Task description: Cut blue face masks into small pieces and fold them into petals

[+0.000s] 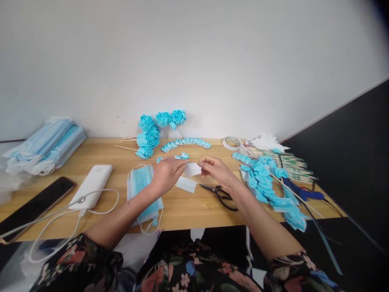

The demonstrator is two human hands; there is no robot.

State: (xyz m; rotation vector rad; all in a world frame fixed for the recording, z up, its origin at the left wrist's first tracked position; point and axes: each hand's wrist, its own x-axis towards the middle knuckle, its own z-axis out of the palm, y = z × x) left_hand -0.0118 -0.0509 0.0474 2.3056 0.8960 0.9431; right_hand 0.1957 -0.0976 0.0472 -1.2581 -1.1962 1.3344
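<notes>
Both hands meet over the middle of the wooden table (pixel 188 211). My left hand (pixel 166 172) and my right hand (pixel 214 168) pinch the two ends of a small white piece of mask fabric (pixel 192 169), held just above the table. A second white fabric piece (pixel 186 184) lies flat under it. Black scissors (pixel 219 194) rest beside my right wrist. A blue face mask (pixel 142 190) lies under my left forearm.
Blue fabric roses on sticks (pixel 158 125) and a row of folded blue petals (pixel 186 143) lie at the back. A tape roll (pixel 232 142), blue strips (pixel 267 182) and sticks sit right. A mask stack (pixel 45 146), power bank (pixel 91 185) and phone (pixel 33 207) sit left.
</notes>
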